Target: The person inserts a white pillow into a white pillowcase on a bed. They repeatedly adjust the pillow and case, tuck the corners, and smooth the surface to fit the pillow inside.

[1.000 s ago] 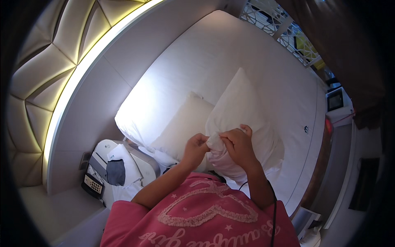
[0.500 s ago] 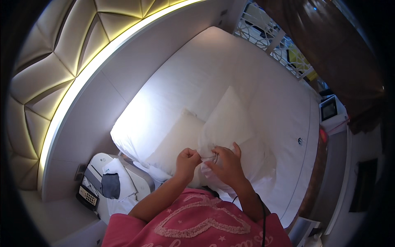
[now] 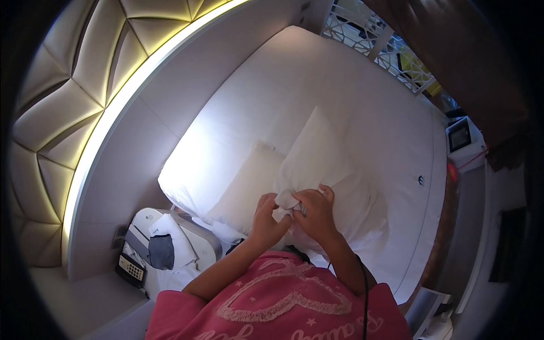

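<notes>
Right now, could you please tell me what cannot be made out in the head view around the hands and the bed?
All in the head view:
Inside of the white cloth: hidden by its own folds.
Some fingertips of the left hand and right hand: hidden in those folds.
Part of the cream pillow: covered by the white cloth.
Telephone: key markings too small to read.
Brown curtain: top cut off by the upper edge.

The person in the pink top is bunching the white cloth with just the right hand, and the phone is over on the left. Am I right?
Not quite: it isn't just the right hand. The head view shows the left hand gripping the bunched white cloth too. The phone is over on the left, as you said.
</notes>
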Available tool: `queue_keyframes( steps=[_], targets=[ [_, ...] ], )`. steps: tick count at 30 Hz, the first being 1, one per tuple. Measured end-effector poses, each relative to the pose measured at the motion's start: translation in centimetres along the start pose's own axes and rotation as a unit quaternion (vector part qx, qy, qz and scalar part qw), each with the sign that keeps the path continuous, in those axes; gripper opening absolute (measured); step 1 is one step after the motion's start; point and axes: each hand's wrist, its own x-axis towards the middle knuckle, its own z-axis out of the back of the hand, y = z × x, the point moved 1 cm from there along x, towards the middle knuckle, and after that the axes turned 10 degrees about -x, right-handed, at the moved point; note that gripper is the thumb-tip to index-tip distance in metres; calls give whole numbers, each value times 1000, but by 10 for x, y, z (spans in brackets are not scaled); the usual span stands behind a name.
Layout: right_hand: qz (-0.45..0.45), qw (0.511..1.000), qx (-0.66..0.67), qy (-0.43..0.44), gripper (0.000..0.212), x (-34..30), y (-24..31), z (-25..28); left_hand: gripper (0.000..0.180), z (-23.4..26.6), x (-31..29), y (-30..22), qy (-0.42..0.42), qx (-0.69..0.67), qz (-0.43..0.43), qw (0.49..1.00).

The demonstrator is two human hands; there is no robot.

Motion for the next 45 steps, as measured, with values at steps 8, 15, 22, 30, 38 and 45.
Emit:
queue_keyframes(
  steps=[8, 15, 22, 30, 38, 45],
  targets=[
    [-41, 999, -25, -17, 43, -5, 9, -5, 33, 10, 25, -1, 24, -24, 211, 977],
    [-42, 978, -115, -170, 47, -62, 12, -7, 28, 9, 75, -7, -23, -189, 241, 952],
    [-157, 942, -206, -216, 31, -61, 2, -7, 24, 1, 95, -21, -25, -232, 251, 939],
    [-181, 948, -159, -209, 22, -65, 0, -7, 23, 5, 105, -19, -7, -253, 289, 923],
    [-189, 944, -189, -193, 21, -74, -10, -13, 25, 4, 109, -14, -43, -277, 310, 909],
    [-181, 963, -145, -134, 15, -91, -11, -7, 29, 13, 118, 11, -17, -316, 407, 857]
  ],
)
